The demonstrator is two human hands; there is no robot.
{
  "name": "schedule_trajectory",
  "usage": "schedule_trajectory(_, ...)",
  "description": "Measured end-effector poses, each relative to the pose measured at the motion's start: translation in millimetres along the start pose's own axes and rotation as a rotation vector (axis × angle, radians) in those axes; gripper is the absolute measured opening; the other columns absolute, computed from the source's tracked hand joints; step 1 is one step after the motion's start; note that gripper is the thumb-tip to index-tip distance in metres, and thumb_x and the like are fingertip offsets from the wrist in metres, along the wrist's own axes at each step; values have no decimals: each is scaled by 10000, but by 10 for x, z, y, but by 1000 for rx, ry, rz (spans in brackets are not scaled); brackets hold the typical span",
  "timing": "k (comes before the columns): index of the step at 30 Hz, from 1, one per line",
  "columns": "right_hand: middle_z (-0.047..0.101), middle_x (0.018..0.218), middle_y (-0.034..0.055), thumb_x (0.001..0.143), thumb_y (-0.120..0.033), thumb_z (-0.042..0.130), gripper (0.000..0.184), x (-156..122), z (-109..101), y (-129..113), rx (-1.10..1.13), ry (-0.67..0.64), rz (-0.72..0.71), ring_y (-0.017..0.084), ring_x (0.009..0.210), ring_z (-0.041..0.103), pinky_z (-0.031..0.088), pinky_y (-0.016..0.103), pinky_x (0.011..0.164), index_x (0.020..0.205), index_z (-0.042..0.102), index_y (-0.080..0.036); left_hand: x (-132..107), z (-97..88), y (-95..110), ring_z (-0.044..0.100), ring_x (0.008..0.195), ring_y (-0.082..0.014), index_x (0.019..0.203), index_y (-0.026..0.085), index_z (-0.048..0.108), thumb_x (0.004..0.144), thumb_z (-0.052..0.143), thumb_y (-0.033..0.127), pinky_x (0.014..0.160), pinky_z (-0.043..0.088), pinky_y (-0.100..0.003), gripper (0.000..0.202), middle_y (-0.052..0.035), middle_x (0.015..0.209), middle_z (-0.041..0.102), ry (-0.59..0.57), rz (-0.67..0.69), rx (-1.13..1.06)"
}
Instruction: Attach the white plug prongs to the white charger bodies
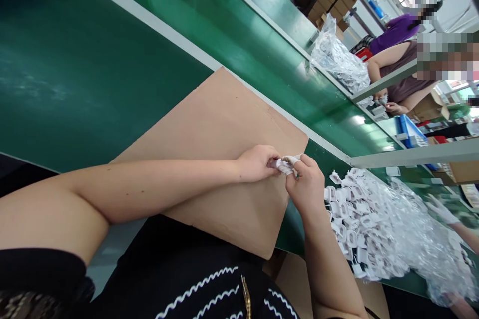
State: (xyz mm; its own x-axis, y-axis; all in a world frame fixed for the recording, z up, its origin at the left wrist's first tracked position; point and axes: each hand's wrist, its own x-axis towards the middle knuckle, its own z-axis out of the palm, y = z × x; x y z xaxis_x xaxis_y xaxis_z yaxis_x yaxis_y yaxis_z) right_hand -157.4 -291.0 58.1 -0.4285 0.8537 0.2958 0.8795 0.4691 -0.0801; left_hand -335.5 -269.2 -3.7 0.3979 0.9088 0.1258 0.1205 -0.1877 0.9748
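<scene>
My left hand and my right hand meet above a brown cardboard sheet on the green table. Both pinch one small white packaged part between their fingertips. A white finger cot covers one fingertip of my right hand. Just to the right of my right hand lies a large heap of small white parts in clear bags.
A green conveyor belt runs behind the cardboard, with a grey strip along it. A clear bag of parts sits at the belt's far side. Other people work at the right, and a gloved hand reaches into the heap. Blue trays and cardboard boxes stand beyond.
</scene>
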Motion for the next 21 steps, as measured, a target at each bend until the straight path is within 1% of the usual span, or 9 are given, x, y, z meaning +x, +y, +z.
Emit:
schedule_trajectory(3,531,739,25,780,-111,533,176,-20,19,12,51,24,36,183,701,523,369,288,592,731,666,-216,14,38,-8,592,720,-155,836,163,698,788,788,305,661,450,-262,175,-12,797,632,34,-22,36)
schedule_trajectory(6,580,753,26,798,-159,534,197,-86,44,42,124,110,66,195,707,558,386,293,601,821,717,-229,10,108,11,629,761,-177,878,158,730,781,813,343,694,479,-273,225,-35,844,682,60,-24,92)
schedule_trajectory(8,664,851,41,835,-278,574,255,-127,110,74,222,170,125,225,769,616,429,313,625,1021,747,-254,25,133,11,657,805,-199,977,161,753,800,805,367,730,502,-291,276,-63,922,726,30,-19,133)
schedule_trajectory(9,692,895,48,837,-362,612,314,-138,163,91,291,187,174,238,782,638,453,326,631,1109,731,-258,48,127,10,674,837,-205,1082,181,749,804,802,362,755,512,-295,335,-66,988,744,-3,-10,135)
schedule_trajectory(11,707,982,71,795,-510,690,471,-140,298,124,425,267,324,260,803,666,493,352,638,1182,681,-244,128,64,35,695,862,-222,1142,214,742,790,810,362,755,520,-297,388,-60,1009,761,-66,-45,189)
schedule_trajectory(13,682,1056,117,769,-552,711,568,-119,448,145,565,371,412,277,842,683,527,386,671,1210,648,-199,248,-85,126,702,856,-233,1115,220,748,773,818,356,730,515,-295,374,-60,995,766,-55,-96,278)
schedule_trajectory(16,655,975,123,784,-556,708,570,-64,656,152,700,356,404,289,821,687,541,416,680,1199,635,-172,471,-468,393,690,815,-220,1010,217,748,759,825,321,686,488,-277,282,-57,970,764,173,-177,397)
schedule_trajectory(18,654,964,121,810,-560,692,524,-45,759,136,701,329,360,296,835,683,548,431,705,1174,638,-187,626,-765,601,664,768,-203,937,213,725,781,808,320,652,456,-267,207,-54,924,753,342,-238,444)
schedule_trajectory(21,668,1030,125,868,-529,651,471,-96,846,74,664,349,363,276,821,670,560,442,736,1207,612,-205,848,-1073,838,606,722,-178,851,204,656,863,737,355,651,405,-268,173,-48,829,706,439,-286,522)
